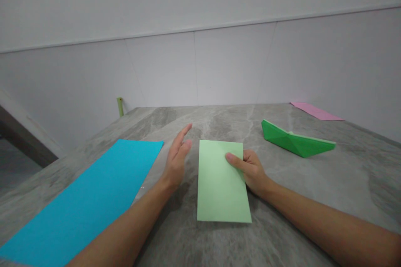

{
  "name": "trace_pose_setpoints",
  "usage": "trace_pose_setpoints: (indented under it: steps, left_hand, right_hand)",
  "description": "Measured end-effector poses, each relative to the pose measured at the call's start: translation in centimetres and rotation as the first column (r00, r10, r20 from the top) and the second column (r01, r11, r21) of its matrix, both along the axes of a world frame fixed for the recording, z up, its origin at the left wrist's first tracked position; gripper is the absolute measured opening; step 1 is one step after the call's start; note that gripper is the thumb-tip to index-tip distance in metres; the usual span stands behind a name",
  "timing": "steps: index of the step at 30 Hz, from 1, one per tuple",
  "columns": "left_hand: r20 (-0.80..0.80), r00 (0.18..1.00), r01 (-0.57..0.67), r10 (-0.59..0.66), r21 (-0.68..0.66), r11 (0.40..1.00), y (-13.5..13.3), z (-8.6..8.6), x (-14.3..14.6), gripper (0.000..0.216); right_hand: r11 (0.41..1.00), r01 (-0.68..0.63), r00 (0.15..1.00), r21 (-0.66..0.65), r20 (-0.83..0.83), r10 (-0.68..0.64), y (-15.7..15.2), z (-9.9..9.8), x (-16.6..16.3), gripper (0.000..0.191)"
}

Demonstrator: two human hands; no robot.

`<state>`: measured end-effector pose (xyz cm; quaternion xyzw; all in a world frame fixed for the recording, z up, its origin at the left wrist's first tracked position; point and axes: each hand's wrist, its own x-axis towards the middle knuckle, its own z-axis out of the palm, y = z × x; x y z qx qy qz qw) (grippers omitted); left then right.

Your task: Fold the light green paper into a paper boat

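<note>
A pale green sheet of paper (221, 183), a plain rectangle, is held in front of me above the table. My right hand (252, 171) grips its right edge, thumb on the face and the other fingers behind, mostly hidden. To the left of the sheet, my left hand (178, 156) is raised with its fingers stretched out and its thumb apart. It holds nothing, and a gap separates it from the paper. Beyond my right hand sits a folded bright green paper boat (296, 138).
A large blue sheet (94, 192) lies on the left of the grey marbled table (213, 121), partly behind my left forearm. A pink sheet (316, 111) lies at the far right by the white wall (200, 66). A small green strip (120, 107) stands at the far left edge.
</note>
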<state>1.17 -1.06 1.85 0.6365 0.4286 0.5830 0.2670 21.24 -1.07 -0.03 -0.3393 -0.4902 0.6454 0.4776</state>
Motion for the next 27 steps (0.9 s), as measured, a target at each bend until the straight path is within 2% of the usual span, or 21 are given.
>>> trace_pose_setpoints:
  steps: [2, 4, 7, 14, 20, 27]
  left_hand:
    - [-0.218, 0.976, 0.033, -0.016, 0.072, 0.997, -0.4, 0.0, 0.0, 0.057]
    - [-0.393, 0.919, 0.083, -0.04, 0.092, 0.992, -0.7, 0.1, 0.0, 0.066]
    - [-0.502, 0.862, 0.114, -0.076, 0.047, 0.992, -1.0, 0.2, 0.1, 0.071]
    - [-0.595, 0.774, 0.239, -0.215, -0.039, 0.97, -1.4, 0.7, 0.4, 0.07]
    - [-0.558, 0.784, 0.296, -0.272, -0.05, 0.954, -1.7, 1.0, 0.4, 0.072]
    - [-0.561, 0.784, 0.301, -0.265, -0.029, 0.953, -1.7, 1.0, 0.5, 0.072]
  right_hand:
    - [1.0, 0.015, 1.0, 0.006, 0.001, -0.015, 0.0, 0.0, 0.0, 0.041]
    - [1.0, 0.021, 1.0, 0.016, 0.003, -0.021, 0.0, 0.0, 0.0, 0.04]
    - [0.999, 0.005, 1.0, 0.036, 0.005, -0.005, -0.1, 0.0, 0.0, 0.039]
    - [0.995, -0.078, 0.997, 0.06, 0.034, 0.076, -0.2, -0.2, 0.1, 0.039]
    - [0.995, -0.073, 0.996, 0.07, 0.05, 0.069, -0.2, -0.1, 0.1, 0.038]
    - [0.997, -0.046, 0.998, 0.067, 0.051, 0.043, -0.3, 0.1, 0.2, 0.039]
